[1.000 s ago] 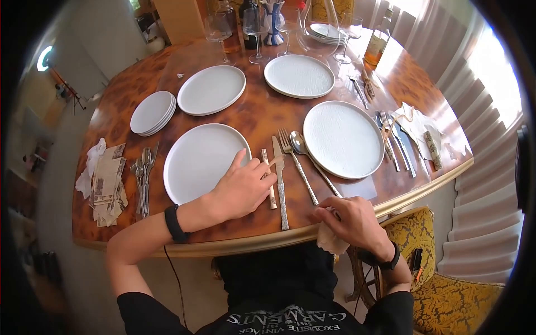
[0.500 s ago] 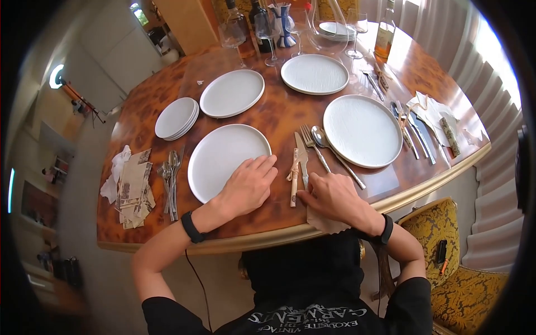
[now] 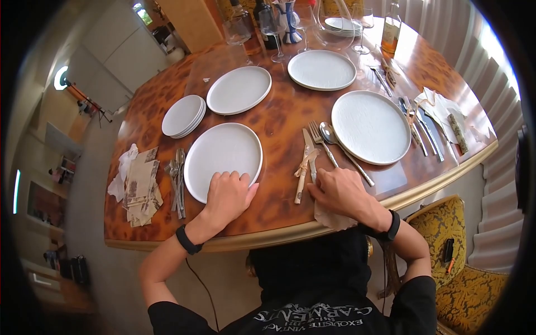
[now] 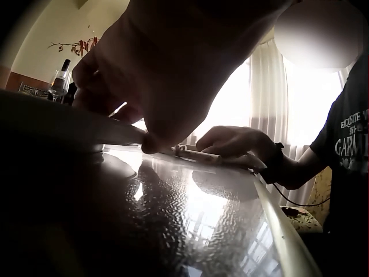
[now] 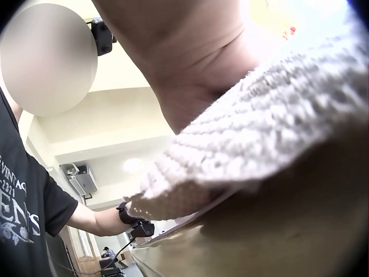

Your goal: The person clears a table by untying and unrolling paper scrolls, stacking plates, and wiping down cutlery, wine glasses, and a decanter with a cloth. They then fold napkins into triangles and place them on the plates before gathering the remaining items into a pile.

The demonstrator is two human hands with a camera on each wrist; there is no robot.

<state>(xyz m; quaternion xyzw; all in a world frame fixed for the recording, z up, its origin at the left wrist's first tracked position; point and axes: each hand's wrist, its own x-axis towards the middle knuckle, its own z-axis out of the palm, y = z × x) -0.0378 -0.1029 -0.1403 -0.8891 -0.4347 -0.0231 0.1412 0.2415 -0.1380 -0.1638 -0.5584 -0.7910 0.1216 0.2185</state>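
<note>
My left hand (image 3: 228, 192) is at the near right rim of a white plate (image 3: 220, 151), its thumb at the edge and its fingers curled over the top. Seen from the left wrist, the thumb tip lies right at the rim. My right hand (image 3: 343, 188) holds a crumpled beige cloth (image 3: 334, 216) at the table edge; the right wrist view shows its coarse weave (image 5: 259, 127). Left of that hand lies a slim roll tied with twine (image 3: 302, 178), beside a knife (image 3: 307, 140), a fork (image 3: 324, 146) and a spoon (image 3: 345, 152). The right fingertips are close to the knife and fork handles.
Another white plate (image 3: 371, 128) lies right of the spoon, with two farther back. Small stacked plates (image 3: 181, 116), cutlery (image 3: 178, 184) and patterned papers (image 3: 142, 187) are at left. Wine glasses (image 3: 269, 28) and a bottle (image 3: 392, 33) stand behind. A chair (image 3: 441, 234) is at right.
The left hand has moved left from beside the tied roll, and the near plate has shifted left with it. The right hand, with the cloth, has come left from beyond the spoon towards the roll.
</note>
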